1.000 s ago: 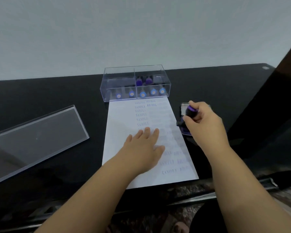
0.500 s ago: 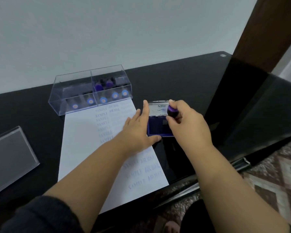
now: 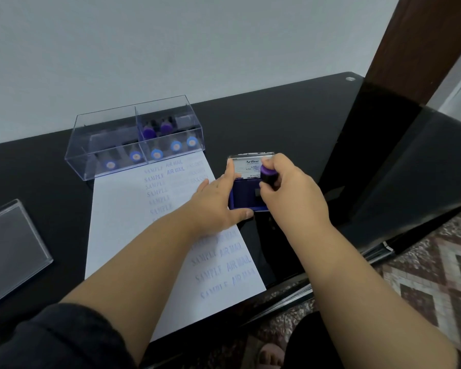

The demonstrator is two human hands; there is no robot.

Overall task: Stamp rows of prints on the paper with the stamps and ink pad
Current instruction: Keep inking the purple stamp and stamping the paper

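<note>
The counter (image 3: 290,123) is glossy black, mirror-smooth. The paper (image 3: 123,217) looks matt white. The box (image 3: 104,134) and lid (image 3: 8,249) at left are clear glossy plastic. The ink pad (image 3: 246,195) has a shiny case. The floor (image 3: 423,275) looks patterned.

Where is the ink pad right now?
The ink pad sits open on the black table, just right of the paper. The left hand steadies its left edge while the right hand presses a purple-topped stamp into it.

One head-worn wide-angle view looks forward and steeply down, close over the black table (image 3: 277,121) (tilted slightly).
</note>
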